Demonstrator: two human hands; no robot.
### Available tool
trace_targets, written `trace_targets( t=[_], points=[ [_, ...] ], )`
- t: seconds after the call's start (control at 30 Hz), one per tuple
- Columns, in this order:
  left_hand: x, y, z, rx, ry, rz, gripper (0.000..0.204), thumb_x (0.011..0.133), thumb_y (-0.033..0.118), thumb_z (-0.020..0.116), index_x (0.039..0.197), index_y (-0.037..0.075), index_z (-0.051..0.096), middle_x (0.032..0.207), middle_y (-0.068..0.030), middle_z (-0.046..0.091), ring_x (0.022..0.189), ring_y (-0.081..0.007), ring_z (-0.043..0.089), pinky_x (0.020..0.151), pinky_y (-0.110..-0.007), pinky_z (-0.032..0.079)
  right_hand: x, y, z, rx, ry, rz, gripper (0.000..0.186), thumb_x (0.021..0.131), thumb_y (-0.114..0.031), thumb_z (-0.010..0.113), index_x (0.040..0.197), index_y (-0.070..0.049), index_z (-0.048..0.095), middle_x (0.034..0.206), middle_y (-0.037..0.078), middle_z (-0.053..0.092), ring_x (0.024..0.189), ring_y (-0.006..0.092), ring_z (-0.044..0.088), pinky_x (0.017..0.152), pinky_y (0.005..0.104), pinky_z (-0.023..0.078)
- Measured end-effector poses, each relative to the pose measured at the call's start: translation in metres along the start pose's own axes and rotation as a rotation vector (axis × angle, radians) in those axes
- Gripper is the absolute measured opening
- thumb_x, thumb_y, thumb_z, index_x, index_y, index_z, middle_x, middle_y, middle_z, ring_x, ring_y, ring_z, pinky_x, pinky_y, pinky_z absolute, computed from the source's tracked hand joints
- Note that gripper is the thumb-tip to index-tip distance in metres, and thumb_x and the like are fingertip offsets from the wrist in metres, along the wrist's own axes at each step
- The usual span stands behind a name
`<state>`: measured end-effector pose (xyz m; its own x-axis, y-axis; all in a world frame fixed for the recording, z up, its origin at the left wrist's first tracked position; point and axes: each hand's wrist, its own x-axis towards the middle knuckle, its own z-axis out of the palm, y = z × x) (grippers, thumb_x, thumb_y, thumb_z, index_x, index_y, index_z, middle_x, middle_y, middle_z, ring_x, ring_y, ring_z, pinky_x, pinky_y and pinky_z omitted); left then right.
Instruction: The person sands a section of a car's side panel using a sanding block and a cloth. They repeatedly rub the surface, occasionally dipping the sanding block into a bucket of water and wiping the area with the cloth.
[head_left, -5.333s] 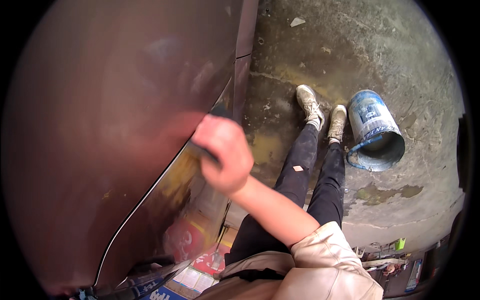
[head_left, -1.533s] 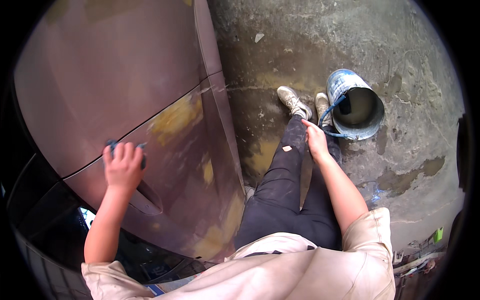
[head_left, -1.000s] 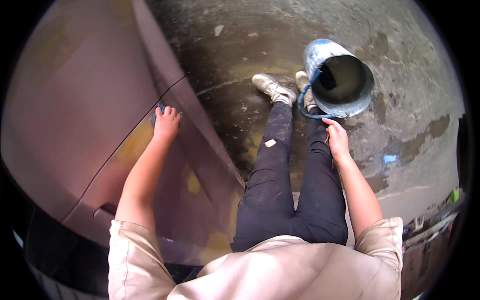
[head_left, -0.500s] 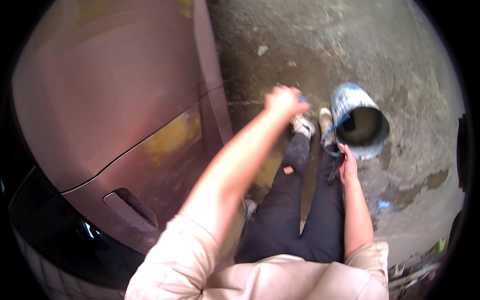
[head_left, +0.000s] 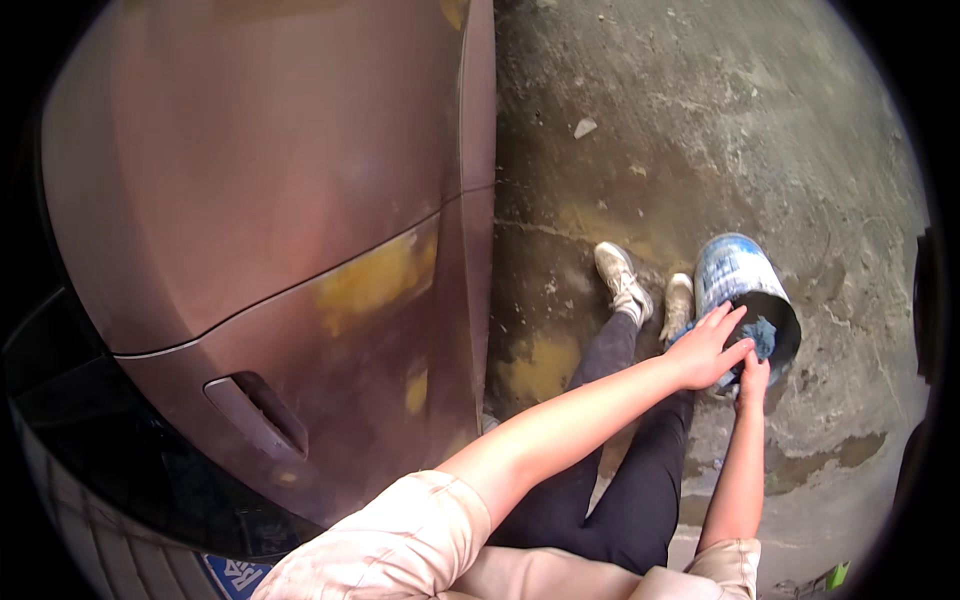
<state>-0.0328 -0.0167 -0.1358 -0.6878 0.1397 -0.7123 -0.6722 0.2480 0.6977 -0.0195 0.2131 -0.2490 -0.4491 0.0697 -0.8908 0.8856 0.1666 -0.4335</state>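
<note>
At the right, a tilted, blue-and-white stained bucket has its dark mouth turned toward me. My left hand reaches across the near side of that mouth, fingers stretched out. Close against it, my right hand has its fingers closed at the bucket's near rim; whatever they hold is mostly hidden. A crumpled-looking blue patch shows inside the mouth just beyond my fingertips, perhaps a rag; I cannot tell whether either hand touches it.
A brownish-pink car body fills the left side, with a door handle and a yellowish patch on its panel. My shoes stand beside the bucket on stained, wet concrete. A pale chip lies farther off.
My left hand has swung right from above my shoes to the bucket mouth. My right hand, which held a dark thin piece below the bucket, has come up to the rim beside it.
</note>
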Motion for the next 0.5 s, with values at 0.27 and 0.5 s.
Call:
trace_targets(
  t=[0.27, 0.5],
  points=[
    [0.041, -0.061, -0.065, -0.123, 0.101, 0.085, 0.037, 0.108, 0.032, 0.049, 0.125, 0.002, 0.062, 0.122, -0.0208, 0.065, 0.116, -0.037, 0.062, 0.1, -0.044, 0.048, 0.211, 0.118, -0.023, -1.143, 0.22, -0.022, 0.068, 0.092, -0.056, 0.065, 0.121, 0.005, 0.07, 0.121, 0.027, 0.071, 0.119, 0.0399, 0.066, 0.103, 0.0466, 0.049],
    [0.044, -0.102, -0.07, -0.14, 0.246, -0.131, 0.031, 0.105, 0.029, 0.057, 0.119, 0.002, 0.064, 0.103, -0.0151, 0.071, 0.097, -0.0254, 0.069, 0.088, -0.037, 0.053, 0.26, 0.16, 0.002, -1.397, -0.101, -0.098, 0.055, 0.095, -0.047, 0.06, 0.112, 0.003, 0.073, 0.111, 0.029, 0.071, 0.109, 0.0436, 0.068, 0.098, 0.0495, 0.052]
  ],
)
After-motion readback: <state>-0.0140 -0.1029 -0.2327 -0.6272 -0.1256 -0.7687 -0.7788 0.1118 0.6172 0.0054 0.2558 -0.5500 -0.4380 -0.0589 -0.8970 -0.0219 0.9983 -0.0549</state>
